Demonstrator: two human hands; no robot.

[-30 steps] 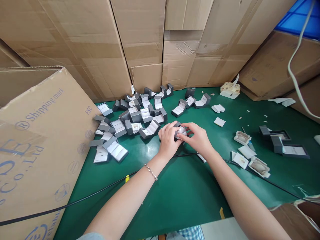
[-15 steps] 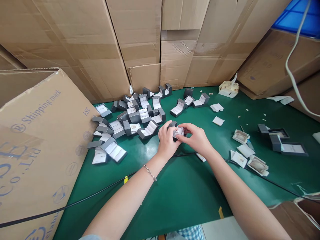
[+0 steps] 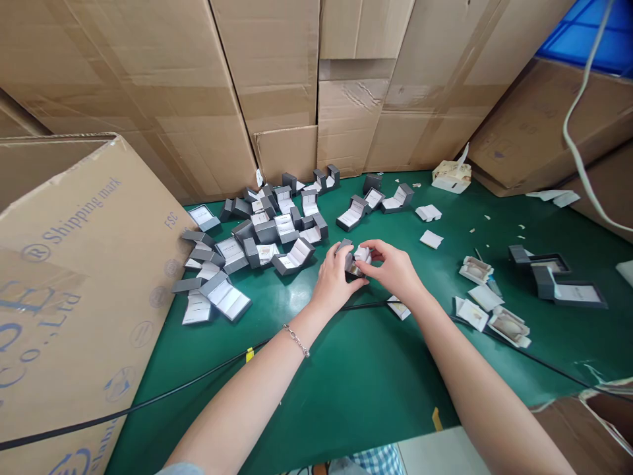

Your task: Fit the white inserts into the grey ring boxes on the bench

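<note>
A small grey jewelry box [image 3: 350,265] stands with its lid up near the middle of the green table. My left hand [image 3: 332,274] is wrapped around it from the left, fingers behind and thumb in front. My right hand [image 3: 390,265] pinches a white insert [image 3: 362,253] between thumb and fingers at the box's right side. The insert is tilted and partly hidden by the fingers. Just left of my hands lies an opened grey jewelry box [image 3: 293,257] with a white lining. A flat white piece [image 3: 398,308] rests below my right wrist.
Many opened grey boxes [image 3: 267,231] are heaped at the left and back. White inserts [image 3: 509,324] and longer grey boxes [image 3: 578,292] lie at the right. A black cable [image 3: 182,384] crosses the table [image 3: 346,396]. A large carton [image 3: 89,264] borders the left.
My right hand has shifted slightly right with the white insert, which has lifted and tilted away from the box. My left hand still holds the box, whose inside shows more now.
</note>
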